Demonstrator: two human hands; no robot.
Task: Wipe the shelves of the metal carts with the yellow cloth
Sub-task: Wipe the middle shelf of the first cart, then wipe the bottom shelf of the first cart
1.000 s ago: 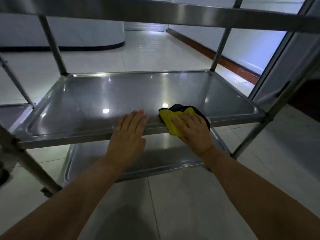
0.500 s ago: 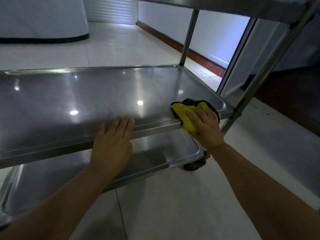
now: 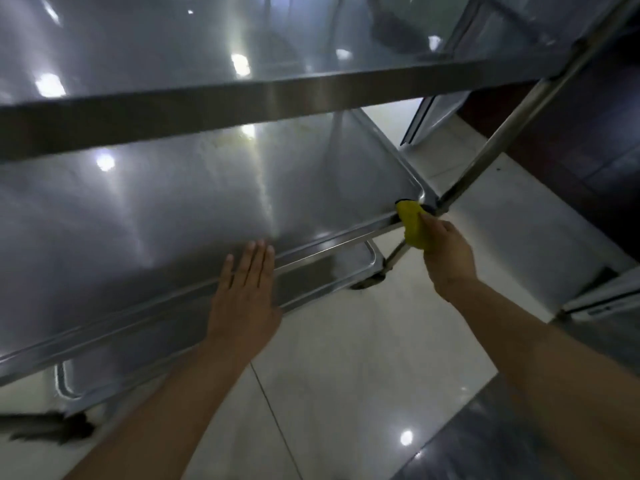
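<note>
The fingers (image 3: 250,261) of the left hand (image 3: 244,299) lie straight and close together, flat on the front edge of the middle shelf (image 3: 173,209) of the metal cart, holding nothing. The right hand (image 3: 446,252) has its fingers curled around the yellow cloth (image 3: 412,226), gripping it and pressing it against the shelf's front right corner, just beside the slanting cart leg (image 3: 498,147). A dark edge of the cloth shows at the corner, next to the leg.

The top shelf (image 3: 242,64) crosses the upper part of the view, its front rim running as a dark band above the middle shelf. The bottom shelf (image 3: 329,271) shows beneath the middle one, between the two hands, and a caster (image 3: 369,282) sits under its right corner. Ceiling lights reflect as bright spots on all the steel surfaces. The cart stands on a pale tiled floor (image 3: 363,358). Both forearms reach in from the bottom of the view.
</note>
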